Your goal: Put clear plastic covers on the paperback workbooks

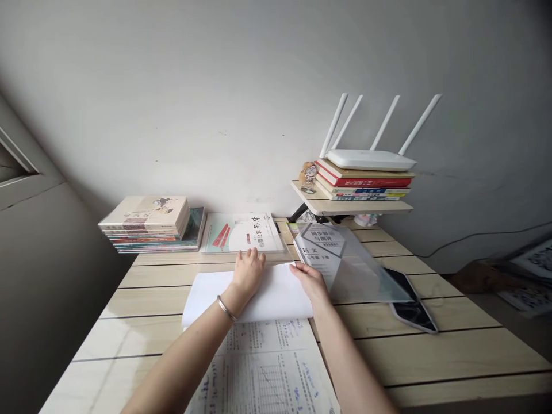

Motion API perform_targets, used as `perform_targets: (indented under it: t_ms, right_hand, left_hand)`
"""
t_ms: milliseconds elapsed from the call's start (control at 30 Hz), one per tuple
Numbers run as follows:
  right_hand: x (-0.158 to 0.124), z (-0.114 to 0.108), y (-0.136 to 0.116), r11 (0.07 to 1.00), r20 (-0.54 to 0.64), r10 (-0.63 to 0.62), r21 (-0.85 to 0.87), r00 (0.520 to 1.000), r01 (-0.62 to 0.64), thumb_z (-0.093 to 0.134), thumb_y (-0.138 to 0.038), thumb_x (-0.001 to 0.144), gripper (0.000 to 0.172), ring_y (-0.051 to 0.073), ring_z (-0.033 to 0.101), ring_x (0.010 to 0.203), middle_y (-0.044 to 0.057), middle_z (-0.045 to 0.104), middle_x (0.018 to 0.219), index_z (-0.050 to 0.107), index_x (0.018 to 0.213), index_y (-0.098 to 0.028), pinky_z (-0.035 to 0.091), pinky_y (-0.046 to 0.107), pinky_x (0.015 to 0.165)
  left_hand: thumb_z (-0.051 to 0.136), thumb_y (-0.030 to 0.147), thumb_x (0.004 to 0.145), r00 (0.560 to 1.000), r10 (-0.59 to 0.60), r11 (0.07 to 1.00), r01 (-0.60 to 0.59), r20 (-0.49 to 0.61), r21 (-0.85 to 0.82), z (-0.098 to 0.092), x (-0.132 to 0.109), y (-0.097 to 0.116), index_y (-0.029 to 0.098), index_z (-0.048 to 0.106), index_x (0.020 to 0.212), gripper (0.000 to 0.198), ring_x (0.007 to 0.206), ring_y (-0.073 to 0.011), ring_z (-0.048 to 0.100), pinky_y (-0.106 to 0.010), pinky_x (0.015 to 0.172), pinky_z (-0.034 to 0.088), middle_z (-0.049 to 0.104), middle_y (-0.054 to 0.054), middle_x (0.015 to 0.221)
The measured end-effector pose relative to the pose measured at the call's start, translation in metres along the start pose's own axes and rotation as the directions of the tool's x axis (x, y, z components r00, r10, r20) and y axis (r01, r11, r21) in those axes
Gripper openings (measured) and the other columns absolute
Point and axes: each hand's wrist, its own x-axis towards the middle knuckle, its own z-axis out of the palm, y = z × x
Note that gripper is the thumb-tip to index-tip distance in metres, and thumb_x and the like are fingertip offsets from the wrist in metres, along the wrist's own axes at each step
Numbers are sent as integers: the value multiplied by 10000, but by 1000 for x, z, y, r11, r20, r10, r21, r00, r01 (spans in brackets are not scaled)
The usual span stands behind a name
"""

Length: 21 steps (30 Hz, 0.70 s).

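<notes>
A large printed sheet (263, 368) with handwriting lies on the wooden desk (431, 351) in front of me, its far half folded back so the blank white side (207, 293) faces up. My left hand (249, 271), with a silver bracelet on the wrist, lies flat on the fold's far edge with its fingers stretched out. My right hand (311, 282) rests on the fold's right corner, fingers curled at the paper's edge, beside a clear plastic sleeve (353, 270).
A stack of books (149, 225) sits at the back left, with a green and white workbook (244, 233) next to it. A small shelf (345, 206) carries books and a white router (371, 158). A dark tablet (411, 307) lies partly under the sleeve.
</notes>
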Motion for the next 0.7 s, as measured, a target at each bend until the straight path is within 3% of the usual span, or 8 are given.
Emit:
perform_targets:
  t_ms: [167, 267, 333, 433, 533, 633, 700]
  right_hand:
    - [4, 0, 1, 998, -95, -57, -28, 994, 55, 796, -380, 451, 362, 153, 586, 598, -14, 632, 597, 568, 672, -206, 460, 268, 611]
    - [-2, -5, -4, 957, -93, -200, -230, 975, 174, 724, -402, 571, 263, 171, 591, 652, 10, 650, 676, 590, 702, -217, 460, 289, 662]
    - [-8, -9, -8, 872, -78, -321, -413, 944, 263, 669, -391, 635, 186, 187, 594, 705, 30, 659, 752, 619, 712, -229, 453, 303, 703]
    - [-19, -12, -9, 792, -31, -363, -536, 931, 291, 620, -362, 683, 114, 189, 586, 677, 23, 650, 722, 630, 678, -249, 433, 301, 672]
    - [-24, -11, -2, 808, -28, -325, -528, 945, 262, 618, -334, 674, 81, 184, 574, 618, 8, 638, 664, 631, 686, -255, 423, 296, 622]
    - [-23, -9, 4, 846, -129, -357, -466, 925, 261, 643, -323, 642, 165, 188, 588, 645, 38, 672, 769, 643, 782, -236, 455, 313, 671]
    - [-22, -8, 5, 871, -137, -344, -417, 929, 261, 636, -334, 654, 168, 197, 607, 680, 56, 691, 800, 651, 784, -228, 470, 322, 707]
  left_hand:
    - [383, 144, 902, 998, 69, 996, -69, 4, -52, 4, 26, 22, 137, 590, 987, 224, 933, -213, 613, -351, 839, 441, 623, -126, 969]
    - [358, 205, 927, 998, 58, 996, -58, -2, -61, 7, 33, 28, 141, 586, 970, 240, 865, -213, 628, -343, 758, 458, 624, -120, 932]
    - [346, 216, 934, 999, 44, 997, -44, -6, -62, 9, 35, 29, 140, 584, 969, 252, 855, -211, 629, -342, 745, 457, 624, -122, 927]
    - [349, 229, 936, 999, 34, 997, -35, -9, -65, 11, 35, 29, 141, 590, 958, 257, 853, -211, 629, -345, 744, 456, 626, -121, 922]
    - [367, 258, 935, 999, 46, 996, -47, -17, -71, 11, 35, 31, 146, 595, 965, 256, 867, -216, 627, -347, 749, 452, 629, -116, 925]
    - [378, 279, 933, 998, 61, 995, -63, -27, -75, 9, 35, 33, 147, 598, 976, 261, 870, -224, 627, -351, 743, 447, 635, -113, 928]
    - [372, 278, 934, 997, 68, 995, -70, -32, -73, 8, 36, 35, 144, 604, 969, 271, 865, -225, 628, -357, 743, 442, 636, -118, 928]
